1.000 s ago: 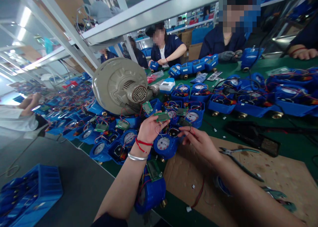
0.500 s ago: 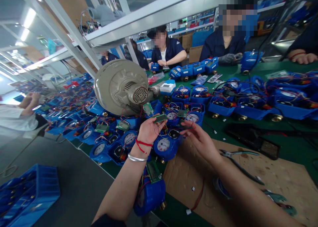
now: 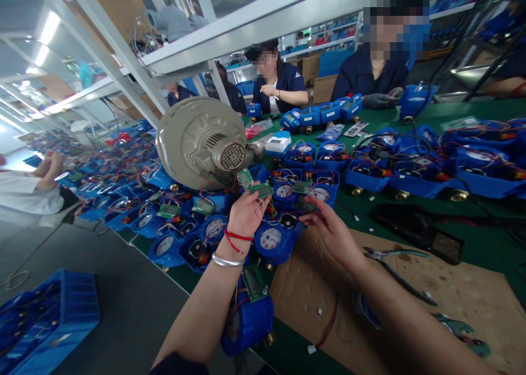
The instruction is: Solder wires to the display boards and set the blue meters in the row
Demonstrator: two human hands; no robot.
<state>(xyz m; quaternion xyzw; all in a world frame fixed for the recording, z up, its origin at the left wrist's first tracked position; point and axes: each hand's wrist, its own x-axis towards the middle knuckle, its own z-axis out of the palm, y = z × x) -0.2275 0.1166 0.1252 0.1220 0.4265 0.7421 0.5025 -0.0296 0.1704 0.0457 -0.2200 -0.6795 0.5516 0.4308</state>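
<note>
My left hand (image 3: 243, 215) holds a small green circuit board (image 3: 262, 190) with a display, thin wires trailing from it. Below the board is a blue water meter (image 3: 274, 243) with a round white dial, its housing uncovered at the top. Over the right side of that meter, my right hand (image 3: 324, 221) pinches a small dark piece (image 3: 306, 204) whose kind I cannot make out. Close to my left forearm, another blue meter (image 3: 249, 323) lies with a circuit board (image 3: 255, 283) on it.
A large beige blower (image 3: 201, 142) stands behind the meters. Pliers (image 3: 396, 271) lie on brown cardboard (image 3: 464, 293) at the right, near a black tray (image 3: 419, 230). A blue crate (image 3: 78, 304) sits at lower left. Co-workers (image 3: 279, 82) sit across the green table.
The board in my left hand has tilted, showing more of its face. My right fingers have closed on the dark piece. A co-worker across the table has raised a hand.
</note>
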